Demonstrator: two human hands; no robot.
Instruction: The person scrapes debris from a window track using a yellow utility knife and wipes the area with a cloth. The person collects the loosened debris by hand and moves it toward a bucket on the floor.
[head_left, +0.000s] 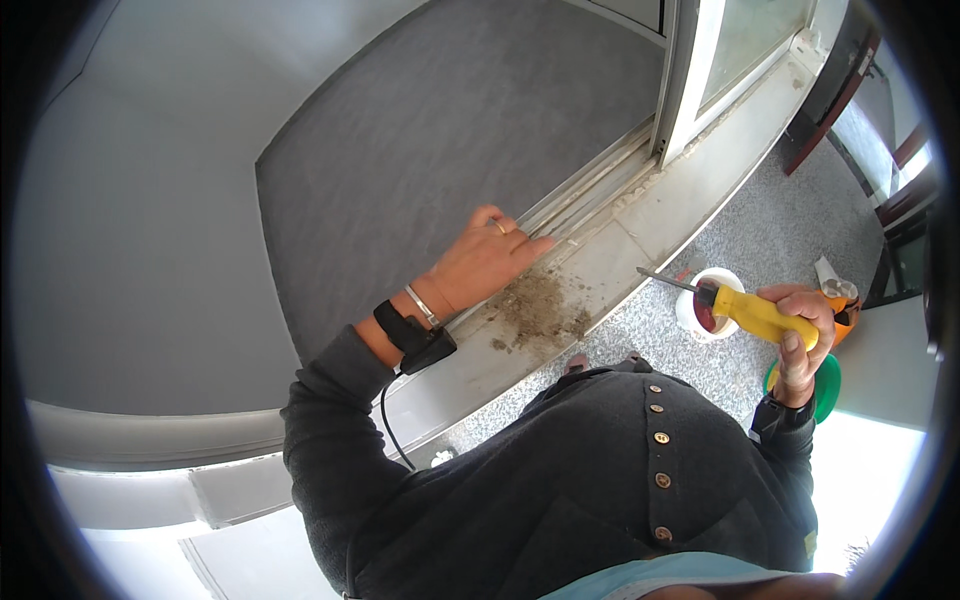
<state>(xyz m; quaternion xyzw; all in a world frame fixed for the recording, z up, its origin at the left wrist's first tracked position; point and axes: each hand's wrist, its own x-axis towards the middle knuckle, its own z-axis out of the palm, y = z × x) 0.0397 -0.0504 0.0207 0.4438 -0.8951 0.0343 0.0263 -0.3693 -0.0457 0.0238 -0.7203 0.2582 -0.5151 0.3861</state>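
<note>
My right hand (806, 337) grips the yellow handle of a screwdriver (757, 315). Its metal shaft points left, the tip held in the air near the sill's inner edge. My left hand (484, 259) is over the sliding-window track (592, 191), fingers partly curled and apart. One finger reaches to the track's inner edge; no object shows in this hand, though its palm side is hidden. Just below it, a heap of loose brown dirt (536, 304) lies spread on the pale tiled windowsill (637, 229).
A white-framed sliding window pane (742, 56) stands at the upper right end of the track. On the speckled floor (757, 217) are a white bucket (684, 313) with something red inside, a green basin (827, 390) and an orange object (846, 319). Beyond the track lies a grey surface (450, 112).
</note>
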